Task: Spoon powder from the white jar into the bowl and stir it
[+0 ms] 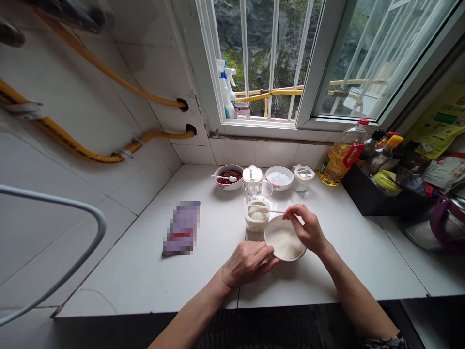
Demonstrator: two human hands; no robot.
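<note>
My right hand (305, 227) pinches the thin handle of a small white spoon (273, 211), whose head reaches into the mouth of a seasoning jar (256, 224). The jar's clear lid (262, 188) stands flipped up, and pale powder or grains show inside. Just right of the jar is a bowl (302, 255) of off-white powder or fine grains. With fingers and thumb, my left hand (249, 262) grips the bowl's near left rim. My right hand is above the bowl's right side and hides part of it.
Along the wall stand a bowl of dark red pieces (228, 174) with a white spoon, a bowl of white grains (279, 180) and two more seasoning jars (303, 175). An oil bottle (337, 157) and a black condiment box (378, 196) are at right; a purple packet (182, 228) lies left.
</note>
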